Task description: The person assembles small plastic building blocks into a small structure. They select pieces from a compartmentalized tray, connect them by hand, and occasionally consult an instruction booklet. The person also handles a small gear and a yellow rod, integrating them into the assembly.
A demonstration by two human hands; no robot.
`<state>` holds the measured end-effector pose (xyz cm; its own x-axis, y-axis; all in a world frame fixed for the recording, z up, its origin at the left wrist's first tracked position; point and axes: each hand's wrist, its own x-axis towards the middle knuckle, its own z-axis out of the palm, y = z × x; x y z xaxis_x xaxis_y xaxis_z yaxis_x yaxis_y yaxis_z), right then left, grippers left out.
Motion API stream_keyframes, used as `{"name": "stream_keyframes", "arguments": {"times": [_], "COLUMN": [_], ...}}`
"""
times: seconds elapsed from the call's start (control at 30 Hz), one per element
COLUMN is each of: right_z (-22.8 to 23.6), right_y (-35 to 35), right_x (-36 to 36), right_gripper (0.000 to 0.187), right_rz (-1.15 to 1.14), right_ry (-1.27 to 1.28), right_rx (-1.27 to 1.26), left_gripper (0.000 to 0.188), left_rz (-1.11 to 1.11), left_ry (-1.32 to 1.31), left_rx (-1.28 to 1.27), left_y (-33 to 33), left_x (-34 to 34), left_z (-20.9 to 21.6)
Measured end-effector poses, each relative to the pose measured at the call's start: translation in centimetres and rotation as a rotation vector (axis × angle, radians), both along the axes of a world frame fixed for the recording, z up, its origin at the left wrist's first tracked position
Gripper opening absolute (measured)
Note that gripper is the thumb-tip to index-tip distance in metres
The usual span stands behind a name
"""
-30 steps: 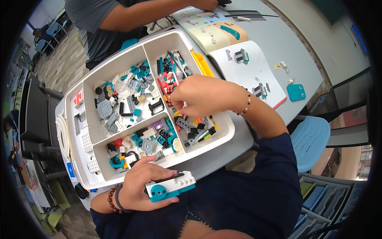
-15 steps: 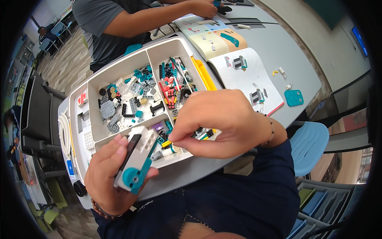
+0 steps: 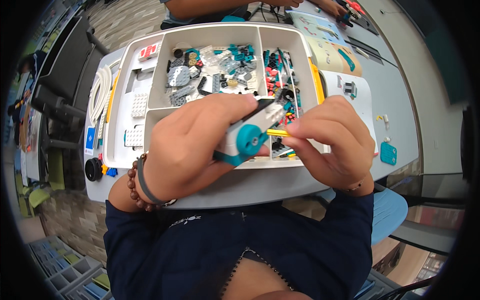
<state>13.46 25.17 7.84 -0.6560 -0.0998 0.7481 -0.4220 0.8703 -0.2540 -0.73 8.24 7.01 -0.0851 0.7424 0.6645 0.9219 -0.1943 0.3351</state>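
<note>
My left hand (image 3: pixel 187 135) is wrapped round a white, black and teal building-brick assembly (image 3: pixel 250 139), held above the near side of the parts tray. A round teal piece with a grey centre sits at its near end. Between thumb and forefinger my right hand (image 3: pixel 332 137) pinches a thin yellow rod-like piece (image 3: pixel 278 132). The rod's left end meets the edge of the teal piece; whether it is inserted there I cannot tell. Beneath both hands lies the white sorting tray (image 3: pixel 152 116), its compartments holding loose grey, teal, red and black bricks.
An open instruction booklet (image 3: pixel 357 102) lies right of the tray. Beyond it are a teal plate (image 3: pixel 388 153) and small yellow and white pieces. White tubing (image 3: pixel 101 90) and a black wheel (image 3: pixel 93 169) lie at the left. Another person's arm (image 3: pixel 210 7) shows across the table.
Both hands have come together, bringing the yellow rod up from over the tray to the teal piece. The assembly has moved right and turned. The whole view has shifted and rotated.
</note>
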Motion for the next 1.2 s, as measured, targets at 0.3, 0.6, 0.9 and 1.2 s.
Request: {"name": "stream_keyframes", "arguments": {"times": [0.3, 0.6, 0.9, 1.2], "right_z": [0.2, 0.0, -0.2, -1.0], "right_y": [-1.0, -1.5, -2.2, -1.7], "right_x": [0.6, 0.5, 1.0, 0.1], "right_gripper": [0.023, 0.021, 0.023, 0.025], "right_rz": [0.013, -0.057, -0.127, -0.007], "right_ry": [0.032, 0.054, 0.023, -0.002], "right_rx": [-0.001, 0.098, 0.177, 0.063], "left_gripper": [0.057, 0.052, 0.051, 0.035], "left_rz": [-0.032, 0.005, 0.090, 0.126], "left_ry": [0.057, 0.153, 0.236, 0.344], "left_rx": [0.018, 0.011, -0.033, 0.066], "left_y": [-0.3, 0.0, -0.1, 0.2], "left_x": [0.0, 0.3, 0.7, 0.5], "left_z": [-0.2, -0.5, -0.7, -1.2]}}
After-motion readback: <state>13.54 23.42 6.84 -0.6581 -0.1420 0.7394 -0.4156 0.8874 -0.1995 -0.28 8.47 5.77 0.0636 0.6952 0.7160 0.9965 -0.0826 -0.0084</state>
